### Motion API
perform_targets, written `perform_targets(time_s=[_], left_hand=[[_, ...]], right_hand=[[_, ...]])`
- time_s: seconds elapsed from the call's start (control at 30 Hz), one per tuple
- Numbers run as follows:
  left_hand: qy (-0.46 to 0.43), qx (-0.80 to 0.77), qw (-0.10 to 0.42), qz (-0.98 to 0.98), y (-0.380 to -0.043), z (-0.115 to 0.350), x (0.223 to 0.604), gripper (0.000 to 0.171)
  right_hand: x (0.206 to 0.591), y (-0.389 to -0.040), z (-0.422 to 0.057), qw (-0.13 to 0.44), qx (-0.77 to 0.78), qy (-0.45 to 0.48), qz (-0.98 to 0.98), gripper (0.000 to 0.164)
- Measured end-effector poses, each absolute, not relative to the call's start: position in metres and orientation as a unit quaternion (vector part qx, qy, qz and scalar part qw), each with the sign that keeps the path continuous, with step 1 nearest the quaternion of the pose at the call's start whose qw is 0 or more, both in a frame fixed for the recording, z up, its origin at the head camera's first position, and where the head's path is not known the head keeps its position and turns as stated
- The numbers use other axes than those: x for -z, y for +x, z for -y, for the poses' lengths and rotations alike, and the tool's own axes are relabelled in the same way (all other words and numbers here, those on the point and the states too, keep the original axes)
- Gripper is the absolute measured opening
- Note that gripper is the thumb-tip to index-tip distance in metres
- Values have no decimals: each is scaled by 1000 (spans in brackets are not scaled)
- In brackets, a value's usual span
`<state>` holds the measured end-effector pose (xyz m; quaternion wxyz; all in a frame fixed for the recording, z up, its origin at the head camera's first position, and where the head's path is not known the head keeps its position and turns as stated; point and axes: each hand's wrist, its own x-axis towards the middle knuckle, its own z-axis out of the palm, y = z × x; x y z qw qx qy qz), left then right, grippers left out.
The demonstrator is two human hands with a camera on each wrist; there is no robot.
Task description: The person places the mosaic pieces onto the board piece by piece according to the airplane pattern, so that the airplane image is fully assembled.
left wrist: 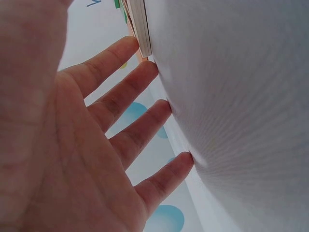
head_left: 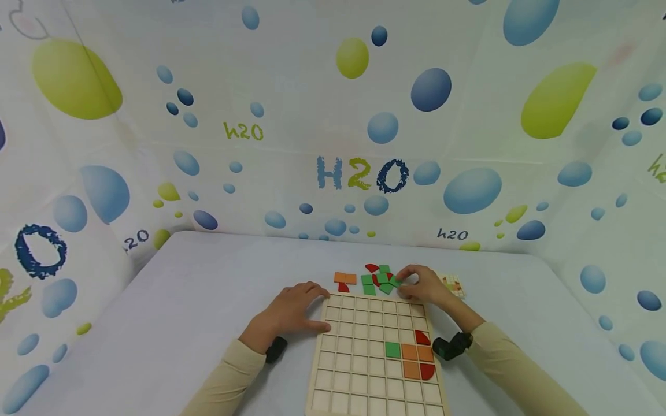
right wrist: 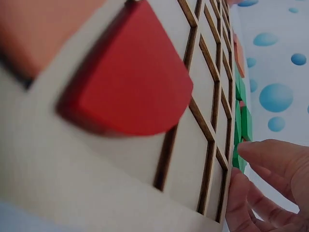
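A wooden grid board (head_left: 346, 346) lies on the table with several tiles in its cells: a green square (head_left: 392, 350), orange squares (head_left: 411, 370) and red quarter-circles (head_left: 427, 371). My left hand (head_left: 292, 309) is spread at the board's far left corner, the thumb on its left edge. In the left wrist view, the fingers (left wrist: 135, 137) are extended, tips against the white tabletop and one at the board's edge. Beyond the far right of the board, my right hand (head_left: 424, 285) pinches a green square tile (head_left: 395, 281) at the edge of a loose pile.
Loose green tiles (head_left: 369, 289) and red quarter-circles (head_left: 372, 268) lie behind the board, beside orange squares (head_left: 340, 277). A small patterned card (head_left: 455, 285) lies right of my right hand. A white sheet with blue and green spots (head_left: 291, 75) hangs behind the table.
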<state>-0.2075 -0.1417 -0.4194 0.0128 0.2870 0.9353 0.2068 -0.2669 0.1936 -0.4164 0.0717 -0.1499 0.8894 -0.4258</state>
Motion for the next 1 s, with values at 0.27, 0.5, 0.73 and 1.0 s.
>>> perform_targets(time_s=[0.27,0.5,0.73,1.0], left_hand=[[285,-202,14,-937,-209,141,417,60],[281,-208,25,-937,-208,139,415,61],[284,-206,26,-936,-207,137,416,62],[283,-204,19,-937,-207,139,414,61]], right_hand=[[418,-273,-192,64,401,-181,-896,19],[420,-273,-195,49,381,-202,-901,15],[420,-265,-198,43,379,-232,-895,16],[420,-263,-198,34,392,-225,-891,16]])
